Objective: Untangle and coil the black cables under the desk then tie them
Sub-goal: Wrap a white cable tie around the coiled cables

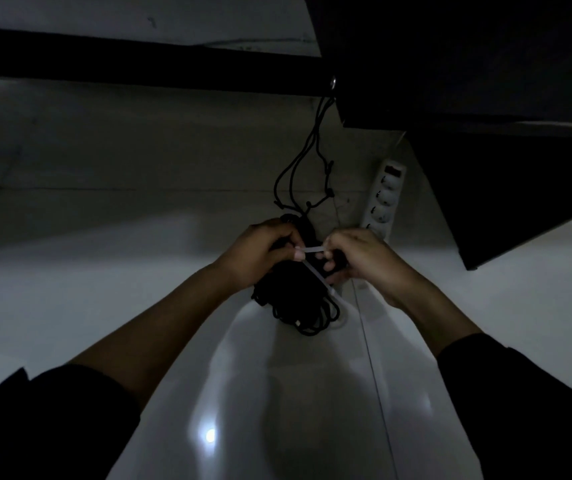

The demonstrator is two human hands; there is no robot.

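Under a dim desk, the left hand (263,251) grips the coiled black cables (295,303) steady while the right hand (357,258), at its 3 o'clock, pinches a white zip tie (313,250) to cinch them.

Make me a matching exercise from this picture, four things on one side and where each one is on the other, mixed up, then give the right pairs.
Things:
1. white cable tie
2. coiled black cables
3. white power strip
4. metal ring

Places:
A. on the floor, beyond the right hand
B. at the desk's dark edge, where the cables hang from
C. pinched between the fingers of both hands
D. bundled below the left hand

Pairs: 1-C, 2-D, 3-A, 4-B
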